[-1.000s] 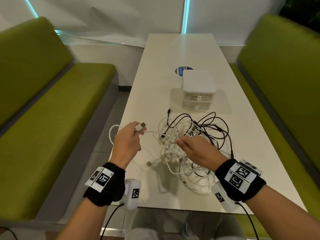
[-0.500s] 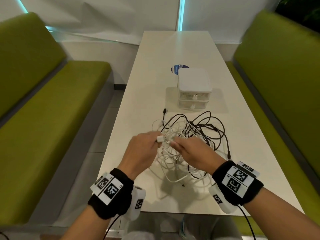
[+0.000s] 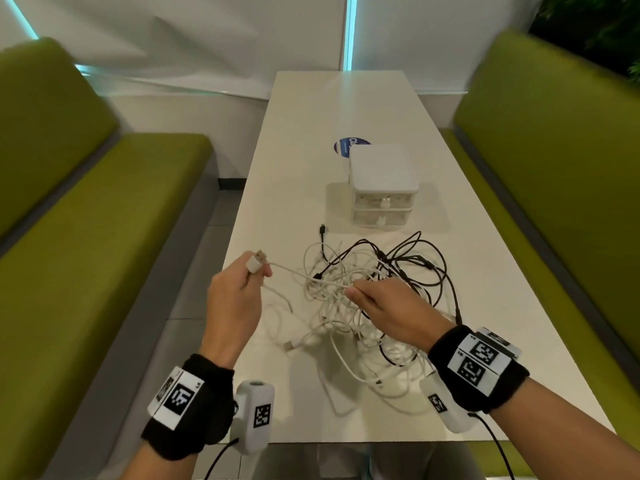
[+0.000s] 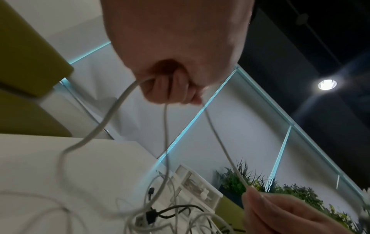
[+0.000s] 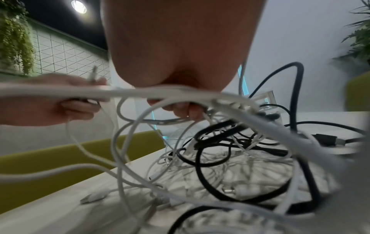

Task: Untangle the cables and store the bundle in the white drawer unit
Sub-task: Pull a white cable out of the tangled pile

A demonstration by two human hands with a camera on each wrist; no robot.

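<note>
A tangle of white and black cables (image 3: 374,292) lies on the white table (image 3: 298,188), in front of the small white drawer unit (image 3: 381,183), whose two drawers are closed. My left hand (image 3: 242,289) grips a white cable by its USB plug (image 3: 257,261), raised left of the pile. My right hand (image 3: 377,303) pinches the same white cable (image 3: 304,276) where it enters the tangle. From the left wrist, the cable (image 4: 220,142) stretches taut from my curled left fingers (image 4: 172,90) to the right fingertips (image 4: 252,194). In the right wrist view, blurred cable loops (image 5: 200,158) hang under the hand.
Green benches (image 3: 86,237) run along both sides of the narrow table, the other bench (image 3: 554,168) on the right. A round blue sticker (image 3: 346,147) sits behind the drawer unit. A loose black plug (image 3: 322,229) points toward the unit. A white USB end (image 3: 289,345) lies near the front.
Half a second ago both hands met over the pile at the plug. My left hand has since pulled the plug out to the left, drawing the white cable taut; the right hand stays at the tangle.
</note>
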